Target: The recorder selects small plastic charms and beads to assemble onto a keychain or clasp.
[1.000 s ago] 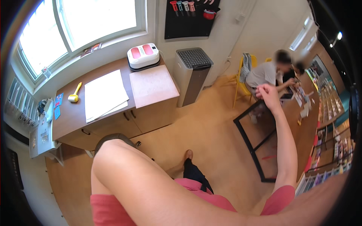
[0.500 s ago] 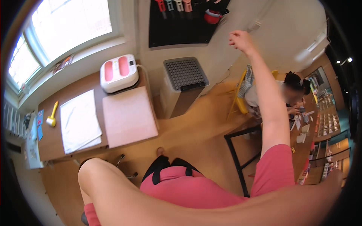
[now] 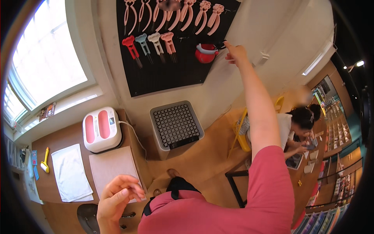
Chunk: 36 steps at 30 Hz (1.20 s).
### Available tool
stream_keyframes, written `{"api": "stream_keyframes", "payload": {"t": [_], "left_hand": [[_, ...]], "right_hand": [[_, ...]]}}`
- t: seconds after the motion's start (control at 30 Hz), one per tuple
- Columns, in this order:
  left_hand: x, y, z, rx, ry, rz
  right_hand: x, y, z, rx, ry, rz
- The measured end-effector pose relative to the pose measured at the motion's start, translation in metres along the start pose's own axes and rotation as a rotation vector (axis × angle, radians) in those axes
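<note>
My right arm is stretched toward the wall. The forefinger of my right hand point(image 3: 236, 54) points out and meets, or nearly meets, the dark end of a rounded red object with a grey-blue band point(image 3: 206, 53). That object hangs at the lower right of a black pegboard point(image 3: 167, 80); its exact kind I cannot make out. Nothing shows inside the hand, whose other fingers are bent. My left hand point(image 3: 119, 197) is raised in front of a pink mat point(image 3: 113, 165), fingers loosely curled and apart, with nothing in it.
Pink tools point(image 3: 189, 15) and coloured combs point(image 3: 155, 42) hang on the board. A grey-lidded bin point(image 3: 177, 123) stands below. On the desk are a white machine with pink slots point(image 3: 102, 130), a white towel point(image 3: 72, 171) and a yellow-handled roller point(image 3: 45, 160). A person point(image 3: 300, 124) sits at the right table.
The view has shifted up and closer to the wall, bringing more of the pegboard into sight. My right hand has reached the red object; my left arm no longer crosses the front.
</note>
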<state>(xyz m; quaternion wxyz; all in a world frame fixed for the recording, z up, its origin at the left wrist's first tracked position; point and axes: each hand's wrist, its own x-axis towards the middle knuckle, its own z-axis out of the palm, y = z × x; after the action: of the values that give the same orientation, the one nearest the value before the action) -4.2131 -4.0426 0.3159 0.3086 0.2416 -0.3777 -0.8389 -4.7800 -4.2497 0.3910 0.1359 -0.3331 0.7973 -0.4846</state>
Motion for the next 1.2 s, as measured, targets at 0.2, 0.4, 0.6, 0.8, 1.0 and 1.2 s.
{"api": "stream_keyframes", "payload": {"t": [0.2,0.4,0.6,0.8,1.0,1.2], "left_hand": [[0.046,-0.025,0.013,-0.155,0.256,0.052],[0.09,-0.04,0.025,-0.234,0.32,0.077],[0.123,-0.045,0.035,-0.263,0.303,0.059],[0.133,-0.055,0.051,-0.263,0.355,-0.019],[0.143,-0.068,0.056,-0.296,0.406,-0.094],[0.113,-0.1,0.049,-0.392,0.533,0.035]], "right_hand": [[0.09,0.024,0.022,-0.068,-0.037,-0.082],[0.083,0.016,0.003,0.307,-0.067,-0.358],[0.105,0.021,-0.022,0.385,-0.107,-0.388],[0.101,0.028,0.029,0.107,-0.307,-0.49],[0.152,0.092,0.016,-0.036,-0.138,-0.482],[0.146,0.142,0.018,-0.153,0.167,-0.731]]}}
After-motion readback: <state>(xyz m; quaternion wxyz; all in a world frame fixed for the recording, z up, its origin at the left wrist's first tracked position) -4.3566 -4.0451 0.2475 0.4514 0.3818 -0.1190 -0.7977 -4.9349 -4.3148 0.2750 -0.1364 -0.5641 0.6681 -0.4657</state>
